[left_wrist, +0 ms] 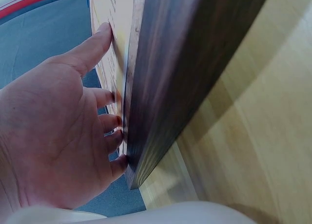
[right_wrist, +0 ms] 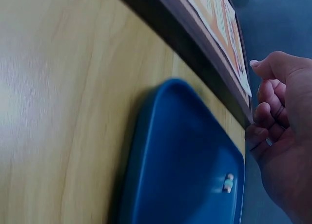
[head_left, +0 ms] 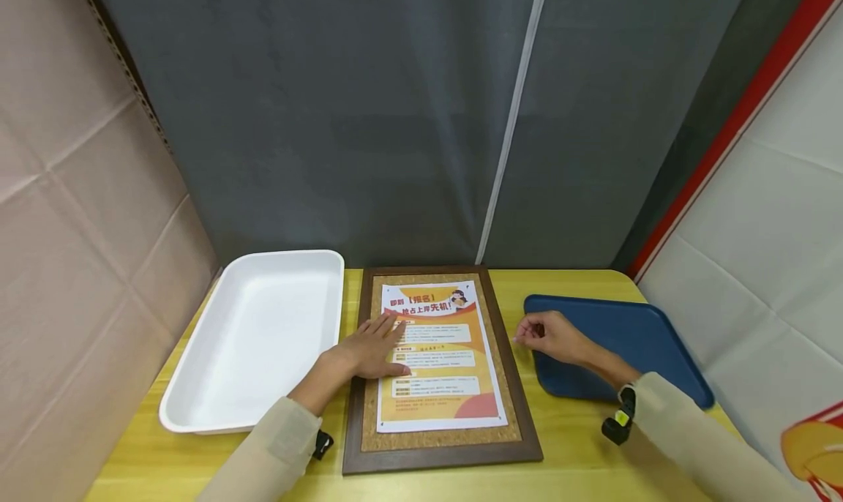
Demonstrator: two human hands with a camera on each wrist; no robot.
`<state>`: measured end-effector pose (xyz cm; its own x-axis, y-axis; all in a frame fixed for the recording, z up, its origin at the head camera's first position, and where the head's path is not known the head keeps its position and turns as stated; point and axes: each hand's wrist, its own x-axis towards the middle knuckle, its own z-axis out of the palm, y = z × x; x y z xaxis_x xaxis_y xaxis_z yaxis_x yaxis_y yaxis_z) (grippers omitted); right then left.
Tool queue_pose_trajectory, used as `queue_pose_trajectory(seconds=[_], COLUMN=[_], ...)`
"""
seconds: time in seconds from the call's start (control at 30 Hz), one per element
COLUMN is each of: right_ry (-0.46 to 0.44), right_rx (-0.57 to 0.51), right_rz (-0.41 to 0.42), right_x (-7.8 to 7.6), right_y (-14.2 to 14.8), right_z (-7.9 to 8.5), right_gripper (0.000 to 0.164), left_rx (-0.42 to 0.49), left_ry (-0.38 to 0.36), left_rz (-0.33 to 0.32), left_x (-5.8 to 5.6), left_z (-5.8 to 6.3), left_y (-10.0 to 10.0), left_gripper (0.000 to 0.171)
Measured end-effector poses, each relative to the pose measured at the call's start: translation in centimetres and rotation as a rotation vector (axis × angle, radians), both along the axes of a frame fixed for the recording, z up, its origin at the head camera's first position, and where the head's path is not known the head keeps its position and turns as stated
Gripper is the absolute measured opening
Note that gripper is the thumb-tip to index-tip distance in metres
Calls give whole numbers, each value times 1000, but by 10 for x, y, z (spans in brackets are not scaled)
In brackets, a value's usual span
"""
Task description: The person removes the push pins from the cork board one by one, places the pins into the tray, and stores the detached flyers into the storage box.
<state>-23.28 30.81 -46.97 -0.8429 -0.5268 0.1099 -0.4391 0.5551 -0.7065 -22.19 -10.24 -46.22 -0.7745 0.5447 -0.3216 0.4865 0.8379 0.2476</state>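
Observation:
A printed orange and white sheet [head_left: 435, 407] lies on a cork board with a dark wooden frame [head_left: 441, 459]. My left hand [head_left: 375, 348] lies spread over the sheet's left side, palm down; the left wrist view shows its fingertips touching the sheet near the frame [left_wrist: 165, 63]. My right hand [head_left: 549, 335] is raised between the board and a blue tray [head_left: 626, 341], its fingers curled and thumb near the index finger. A pale speck shows at those fingertips; whether it is a nail or a held thing cannot be made out. Small pink and green pieces [right_wrist: 228, 183] lie in the tray.
A large white tray [head_left: 263, 334] stands left of the board on the yellow wood-grained table [head_left: 560, 451]. A dark grey curtain [head_left: 362, 121] hangs behind. Pale sheeting [head_left: 79, 216] covers the left side, and white sheeting with a red edge [head_left: 744, 121] the right.

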Motion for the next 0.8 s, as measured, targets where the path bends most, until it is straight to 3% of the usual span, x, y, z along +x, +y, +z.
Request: queue_pose_trajectory(seconds=[0.4, 0.8], right_ry=[39, -10], right_rx=[26, 95], right_rz=[-99, -204], right_x=[-13, -24], right_y=[35, 63], right_z=[-6, -10], right_gripper=[8, 7], left_rx=[-7, -7], left_ry=[-1, 1], left_rz=[-1, -7], left_x=[1, 1], left_z=[2, 2], left_y=[1, 0], left_gripper=[93, 93])
